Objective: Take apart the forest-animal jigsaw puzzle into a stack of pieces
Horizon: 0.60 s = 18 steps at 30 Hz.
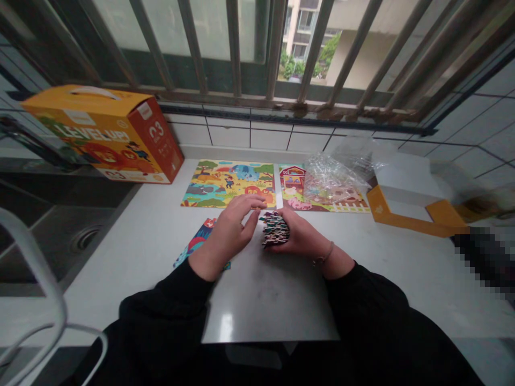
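Note:
My right hand (301, 233) is wrapped round a stack of jigsaw puzzle pieces (276, 229), held on edge just above the white counter. Their layered edges face left. My left hand (237, 225) hovers to the left of the stack, fingers bent and apart, with nothing seen in it. Partly covered by my left wrist, a blue and red picture sheet or puzzle section (195, 241) lies on the counter. Behind my hands lie two picture sheets: one with savanna animals (213, 187), and one with a farm scene (292, 187), partly under clear plastic.
Crumpled clear plastic bags (338, 171) rest on the farm picture. An opened orange and white box (406, 209) stands at the right. At the back left is a large orange carton (108, 139), beside a dark sink (92, 214). A white cable or tube (44, 268) curves at lower left.

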{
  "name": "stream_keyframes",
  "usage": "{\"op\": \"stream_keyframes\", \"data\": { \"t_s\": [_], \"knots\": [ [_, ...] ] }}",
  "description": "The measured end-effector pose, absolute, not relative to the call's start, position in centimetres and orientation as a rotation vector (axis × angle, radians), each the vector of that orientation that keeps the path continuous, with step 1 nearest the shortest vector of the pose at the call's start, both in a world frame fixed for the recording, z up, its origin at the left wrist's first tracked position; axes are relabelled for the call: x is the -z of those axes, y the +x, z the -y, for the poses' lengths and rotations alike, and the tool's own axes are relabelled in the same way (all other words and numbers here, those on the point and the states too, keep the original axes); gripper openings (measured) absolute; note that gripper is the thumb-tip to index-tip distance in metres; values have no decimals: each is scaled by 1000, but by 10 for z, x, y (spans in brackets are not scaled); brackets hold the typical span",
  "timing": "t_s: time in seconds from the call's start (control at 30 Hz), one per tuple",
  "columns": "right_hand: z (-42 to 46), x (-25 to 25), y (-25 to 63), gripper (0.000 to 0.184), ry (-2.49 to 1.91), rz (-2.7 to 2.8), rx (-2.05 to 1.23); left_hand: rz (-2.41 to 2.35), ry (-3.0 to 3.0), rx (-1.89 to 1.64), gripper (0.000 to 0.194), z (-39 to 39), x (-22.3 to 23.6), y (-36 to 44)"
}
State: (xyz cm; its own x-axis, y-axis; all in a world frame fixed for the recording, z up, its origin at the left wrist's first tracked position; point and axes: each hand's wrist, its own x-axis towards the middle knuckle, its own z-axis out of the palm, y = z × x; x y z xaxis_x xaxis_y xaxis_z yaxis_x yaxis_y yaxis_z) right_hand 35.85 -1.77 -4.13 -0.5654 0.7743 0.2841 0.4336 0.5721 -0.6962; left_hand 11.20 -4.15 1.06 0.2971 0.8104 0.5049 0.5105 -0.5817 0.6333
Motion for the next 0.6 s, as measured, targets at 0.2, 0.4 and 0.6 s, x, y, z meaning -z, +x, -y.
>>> {"op": "stream_keyframes", "data": {
  "t_s": [0.2,0.4,0.6],
  "knots": [
    [14,41,369,81,-1060,2238,-613,-1799,2176,-586,32,38,-39,31],
    [15,38,368,67,-1017,2324,-604,-1900,1984,-13,55,27,-16,-12],
    [16,39,368,72,-1063,2284,-645,-1829,1892,37,48,32,-8,19]
  ]
}}
